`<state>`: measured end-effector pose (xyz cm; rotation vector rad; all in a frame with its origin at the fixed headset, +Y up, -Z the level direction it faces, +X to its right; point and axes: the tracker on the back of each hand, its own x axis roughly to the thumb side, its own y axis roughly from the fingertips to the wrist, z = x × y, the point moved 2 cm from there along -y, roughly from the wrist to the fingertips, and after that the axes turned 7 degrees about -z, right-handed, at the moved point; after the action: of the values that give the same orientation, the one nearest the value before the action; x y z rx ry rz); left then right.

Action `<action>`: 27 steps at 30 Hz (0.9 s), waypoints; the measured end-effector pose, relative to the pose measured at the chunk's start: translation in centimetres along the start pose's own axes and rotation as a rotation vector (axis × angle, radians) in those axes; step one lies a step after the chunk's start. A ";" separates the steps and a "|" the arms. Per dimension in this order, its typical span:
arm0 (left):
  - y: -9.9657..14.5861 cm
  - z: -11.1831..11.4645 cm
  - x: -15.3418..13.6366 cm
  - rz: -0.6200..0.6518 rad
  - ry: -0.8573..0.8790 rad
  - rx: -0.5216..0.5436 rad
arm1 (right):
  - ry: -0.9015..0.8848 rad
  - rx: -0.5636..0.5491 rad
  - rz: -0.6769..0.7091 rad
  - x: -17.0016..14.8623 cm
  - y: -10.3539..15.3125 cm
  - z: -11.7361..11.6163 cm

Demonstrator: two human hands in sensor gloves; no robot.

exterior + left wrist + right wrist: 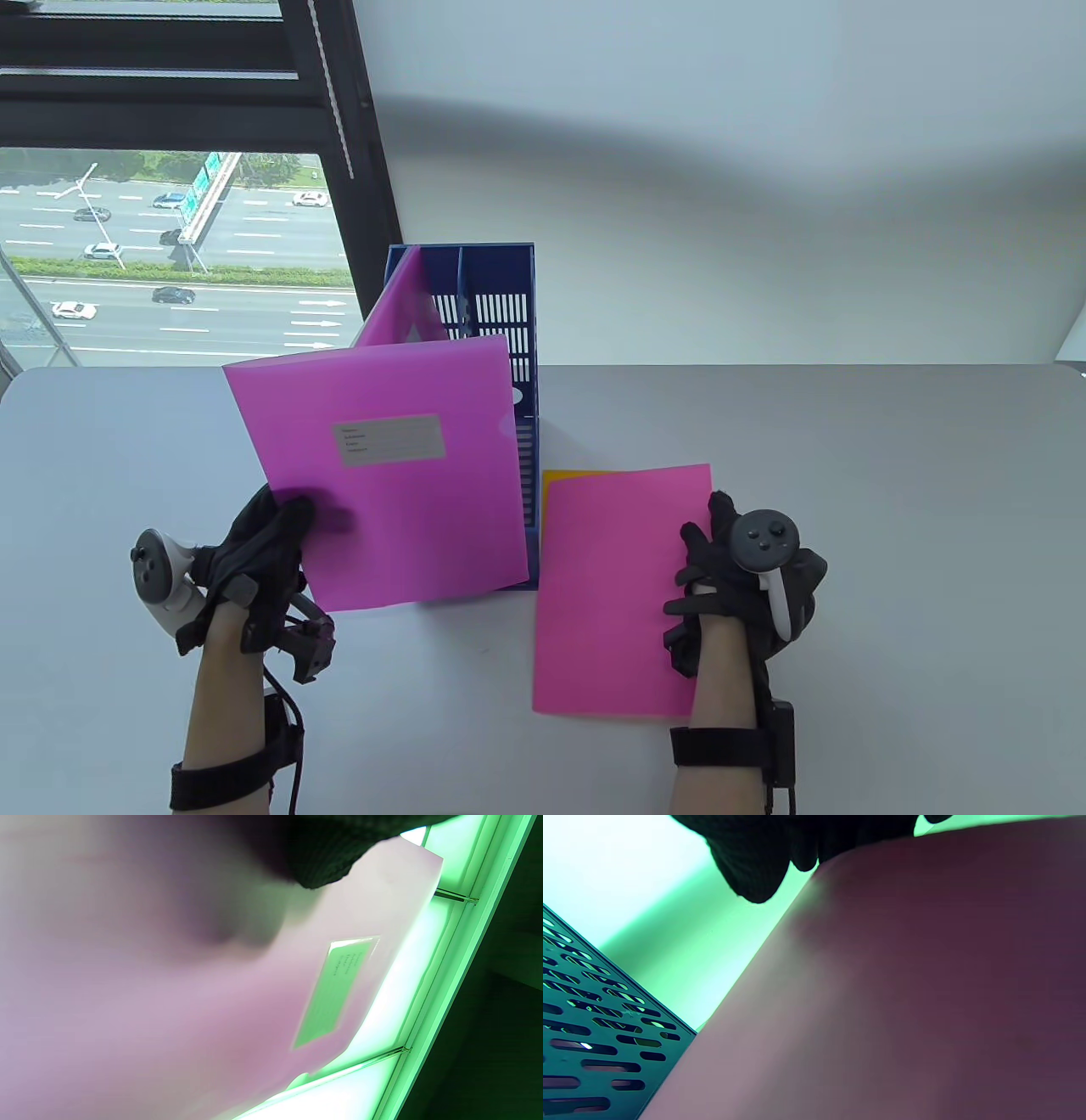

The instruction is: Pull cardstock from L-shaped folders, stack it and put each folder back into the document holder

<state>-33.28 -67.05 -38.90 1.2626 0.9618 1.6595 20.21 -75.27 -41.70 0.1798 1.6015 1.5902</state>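
My left hand (pixel 259 556) pinches the lower left corner of a translucent magenta L-shaped folder (pixel 386 467) with a white label, held up in front of the blue document holder (pixel 501 340). The left wrist view shows that folder (pixel 254 993) from close up, with a gloved fingertip (pixel 322 866) on it. Another magenta folder (pixel 407 306) leans in the holder's left slot. My right hand (pixel 721 577) holds the right edge of a pink cardstock sheet (pixel 619 586) over a yellow sheet (pixel 556 475) on the table. In the right wrist view the pink cardstock (pixel 903 984) fills most of the frame.
The blue holder stands at the grey table's (pixel 891 509) back edge, beside a window (pixel 170 255) looking onto a road. The holder's slotted side wall (pixel 594 1035) shows in the right wrist view. A white wall rises behind the table.
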 end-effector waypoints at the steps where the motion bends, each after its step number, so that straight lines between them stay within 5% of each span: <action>1: 0.0 0.0 0.0 0.000 0.000 -0.001 | -0.001 0.010 -0.011 -0.1 -0.1 -0.2; 9: -0.2 0.4 -0.2 -0.004 -0.008 -0.014 | -0.095 -0.022 0.078 1.9 1.2 1.6; 18: -0.5 1.4 0.0 0.002 -0.019 -0.039 | -0.395 -0.009 0.489 9.6 7.4 5.5; 27: -0.6 2.4 0.3 0.007 -0.028 -0.066 | -0.411 0.174 0.691 14.5 11.8 3.9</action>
<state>-30.90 -66.34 -38.91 1.2431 0.8797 1.6615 8.28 -61.07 -37.26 1.1797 1.4124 1.7463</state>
